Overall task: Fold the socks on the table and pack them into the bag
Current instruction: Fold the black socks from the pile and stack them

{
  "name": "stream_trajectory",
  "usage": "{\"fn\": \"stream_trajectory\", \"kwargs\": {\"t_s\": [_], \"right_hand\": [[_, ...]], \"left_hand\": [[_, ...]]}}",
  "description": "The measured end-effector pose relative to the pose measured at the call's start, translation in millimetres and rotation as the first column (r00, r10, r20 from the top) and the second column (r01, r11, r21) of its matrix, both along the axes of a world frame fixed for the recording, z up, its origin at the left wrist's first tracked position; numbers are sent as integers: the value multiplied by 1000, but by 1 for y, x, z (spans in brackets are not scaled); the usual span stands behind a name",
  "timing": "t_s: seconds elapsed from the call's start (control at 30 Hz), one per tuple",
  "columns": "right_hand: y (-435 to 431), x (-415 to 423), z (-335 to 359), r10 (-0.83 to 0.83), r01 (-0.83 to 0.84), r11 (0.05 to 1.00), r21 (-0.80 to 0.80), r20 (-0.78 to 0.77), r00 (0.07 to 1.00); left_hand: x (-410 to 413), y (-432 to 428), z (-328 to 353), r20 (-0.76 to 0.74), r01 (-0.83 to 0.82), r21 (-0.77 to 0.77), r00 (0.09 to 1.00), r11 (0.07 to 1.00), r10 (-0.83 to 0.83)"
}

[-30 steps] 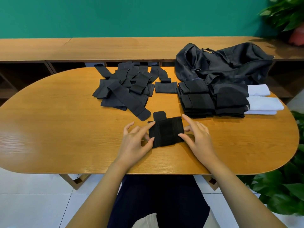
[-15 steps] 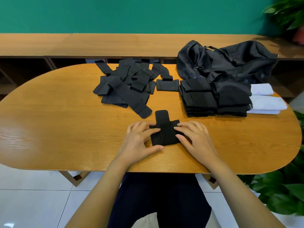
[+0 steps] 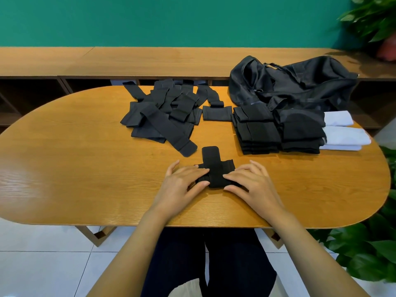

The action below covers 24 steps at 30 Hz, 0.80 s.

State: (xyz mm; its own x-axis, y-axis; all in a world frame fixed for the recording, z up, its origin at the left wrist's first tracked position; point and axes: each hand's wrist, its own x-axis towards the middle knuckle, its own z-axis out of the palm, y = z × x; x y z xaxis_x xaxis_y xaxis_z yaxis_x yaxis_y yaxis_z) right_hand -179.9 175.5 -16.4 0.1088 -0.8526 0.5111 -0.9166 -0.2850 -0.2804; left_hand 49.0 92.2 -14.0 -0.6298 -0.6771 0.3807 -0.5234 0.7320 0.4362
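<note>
**Sock under both hands**

Left hand (image 3: 182, 183) and right hand (image 3: 256, 181) are lying flat with fingers extended, pressing a black sock (image 3: 214, 168) onto the tabletop (image 3: 85, 168) near its front edge. Loose socks (image 3: 162, 116) are lying behind, and the folded stack (image 3: 257, 133) is sitting before the bag (image 3: 300, 84).

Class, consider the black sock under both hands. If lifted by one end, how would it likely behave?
The black ribbed fabric sock is probably floppy: it lies flat, folded crosswise. It would likely unfold once the left hand and right hand release. Probably light, unlikely to roll: it looks thin.
</note>
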Motion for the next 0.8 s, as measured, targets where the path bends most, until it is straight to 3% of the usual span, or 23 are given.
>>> {"fn": "stream_trajectory", "kwargs": {"t_s": [0.23, 0.43, 0.8], "right_hand": [[-8, 12, 8, -74, 72, 992, -101, -14, 997], [-14, 21, 6, -86, 105, 988, -110, 168, 982], [-11, 20, 4, -96, 116, 987, -112, 169, 981]], "left_hand": [[0, 1, 1, -40, -6, -15, 999, 1000, 5], [0, 0, 0, -63, -66, -51, 996, 997, 63], [1, 1, 3, -133, -111, -24, 985, 994, 107]]}}
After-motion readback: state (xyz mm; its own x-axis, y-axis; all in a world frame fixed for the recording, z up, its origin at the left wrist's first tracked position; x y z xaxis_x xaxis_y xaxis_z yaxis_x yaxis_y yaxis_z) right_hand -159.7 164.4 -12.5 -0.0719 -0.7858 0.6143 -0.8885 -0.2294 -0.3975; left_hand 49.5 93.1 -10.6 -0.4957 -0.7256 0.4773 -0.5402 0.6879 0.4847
